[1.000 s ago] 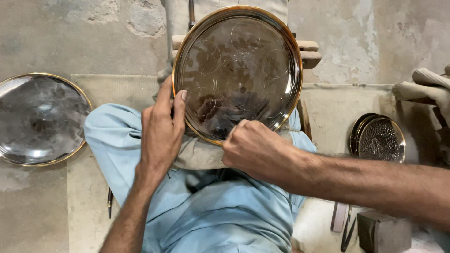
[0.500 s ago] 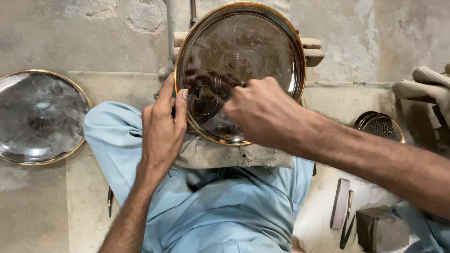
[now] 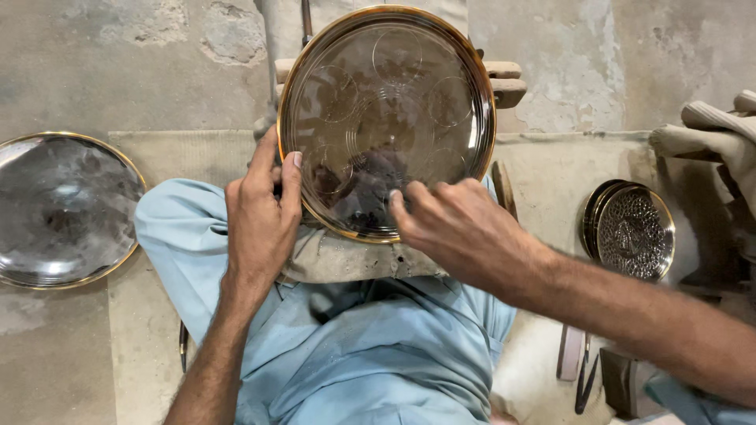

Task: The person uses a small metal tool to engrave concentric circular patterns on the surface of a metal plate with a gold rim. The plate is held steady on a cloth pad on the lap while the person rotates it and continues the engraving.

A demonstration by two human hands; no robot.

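Brass-rimmed round tray [image 3: 394,94] rests on the person's lap: the left hand [image 3: 260,216] clasps its left rim, the right hand [image 3: 461,228] presses curled fingers to its lower face. Another tray [image 3: 63,208] lies far left.

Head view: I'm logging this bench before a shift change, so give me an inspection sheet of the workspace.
Surface: pale worn floor mat; grey cloth pad over the lap.
Job's things: round gold-rimmed tray, tilted, lightly marked with circles.
Clutter: second shiny tray at left; stacked patterned plates at right; small hand tools low right.
Hands: left hand grips the tray's left rim; right hand fingertips rest on its lower face.
Cables: nothing seen.
Surroundings: rough plastered wall; folded cloth far right.
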